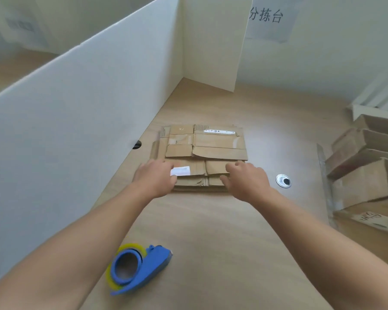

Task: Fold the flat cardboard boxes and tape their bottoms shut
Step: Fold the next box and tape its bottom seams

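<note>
A stack of flat brown cardboard boxes (202, 151) lies in the middle of the wooden table (211, 231). My left hand (155, 177) rests on the stack's near left corner, its fingers over the top box next to a white label. At the near right corner my right hand (246, 180) has its fingers curled against the edge of the top box. Both hands touch the cardboard; nothing is lifted. A blue tape dispenser (137, 267) with a yellowish roll of tape lies on the table near me, under my left forearm.
A tall white partition (87, 104) walls off the left side and the back. Several folded cardboard boxes (363, 171) are piled at the right edge. A round metal cable grommet (283, 181) sits in the table right of the stack. A paper sign hangs on the back wall.
</note>
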`<action>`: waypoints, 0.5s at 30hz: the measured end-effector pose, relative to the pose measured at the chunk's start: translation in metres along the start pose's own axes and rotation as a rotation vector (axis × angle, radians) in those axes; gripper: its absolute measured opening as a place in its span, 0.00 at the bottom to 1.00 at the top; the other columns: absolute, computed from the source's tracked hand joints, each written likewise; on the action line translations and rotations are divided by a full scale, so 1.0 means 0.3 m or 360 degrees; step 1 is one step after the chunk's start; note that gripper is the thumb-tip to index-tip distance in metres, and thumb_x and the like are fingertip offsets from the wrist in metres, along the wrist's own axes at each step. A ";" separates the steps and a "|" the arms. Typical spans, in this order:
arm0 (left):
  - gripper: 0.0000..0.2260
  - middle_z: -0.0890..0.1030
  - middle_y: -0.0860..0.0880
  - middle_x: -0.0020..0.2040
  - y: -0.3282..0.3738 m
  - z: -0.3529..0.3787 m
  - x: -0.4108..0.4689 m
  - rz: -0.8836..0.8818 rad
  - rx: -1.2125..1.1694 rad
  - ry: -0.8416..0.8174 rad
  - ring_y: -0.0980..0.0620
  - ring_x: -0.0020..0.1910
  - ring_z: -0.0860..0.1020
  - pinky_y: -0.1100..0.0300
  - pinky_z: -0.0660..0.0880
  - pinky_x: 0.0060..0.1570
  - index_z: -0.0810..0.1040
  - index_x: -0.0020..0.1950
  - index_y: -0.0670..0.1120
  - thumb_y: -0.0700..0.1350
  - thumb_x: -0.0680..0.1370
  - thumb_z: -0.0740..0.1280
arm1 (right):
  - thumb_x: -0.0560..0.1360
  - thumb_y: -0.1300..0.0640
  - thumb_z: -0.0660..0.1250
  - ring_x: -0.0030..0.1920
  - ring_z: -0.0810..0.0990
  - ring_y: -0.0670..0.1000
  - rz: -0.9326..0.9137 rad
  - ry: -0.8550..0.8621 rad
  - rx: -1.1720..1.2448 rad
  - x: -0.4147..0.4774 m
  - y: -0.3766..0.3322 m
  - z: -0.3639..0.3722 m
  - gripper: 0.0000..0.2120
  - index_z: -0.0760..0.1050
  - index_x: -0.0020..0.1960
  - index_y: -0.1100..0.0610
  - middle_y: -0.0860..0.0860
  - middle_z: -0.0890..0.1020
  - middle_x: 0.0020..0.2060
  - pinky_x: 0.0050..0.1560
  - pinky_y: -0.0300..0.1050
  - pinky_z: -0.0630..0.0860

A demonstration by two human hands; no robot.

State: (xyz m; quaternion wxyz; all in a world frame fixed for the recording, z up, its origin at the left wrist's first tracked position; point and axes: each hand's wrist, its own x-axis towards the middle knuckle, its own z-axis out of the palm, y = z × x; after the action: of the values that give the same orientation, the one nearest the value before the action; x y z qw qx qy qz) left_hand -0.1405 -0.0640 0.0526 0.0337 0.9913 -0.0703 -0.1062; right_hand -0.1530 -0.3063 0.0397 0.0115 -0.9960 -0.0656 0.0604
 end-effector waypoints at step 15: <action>0.16 0.74 0.46 0.65 -0.147 0.152 0.680 0.0102 0.0003 -0.0068 0.42 0.64 0.71 0.49 0.69 0.60 0.73 0.66 0.48 0.50 0.80 0.58 | 0.81 0.45 0.56 0.63 0.72 0.60 0.0812 -0.0142 0.0345 0.512 0.145 0.166 0.20 0.69 0.70 0.52 0.55 0.73 0.63 0.51 0.52 0.69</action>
State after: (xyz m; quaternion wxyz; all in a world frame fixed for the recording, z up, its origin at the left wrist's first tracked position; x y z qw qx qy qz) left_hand 0.0528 -0.0526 -0.0375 0.0345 0.9861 -0.1028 -0.1261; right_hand -0.0022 -0.3283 -0.0294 0.0996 -0.9696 0.1936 0.1118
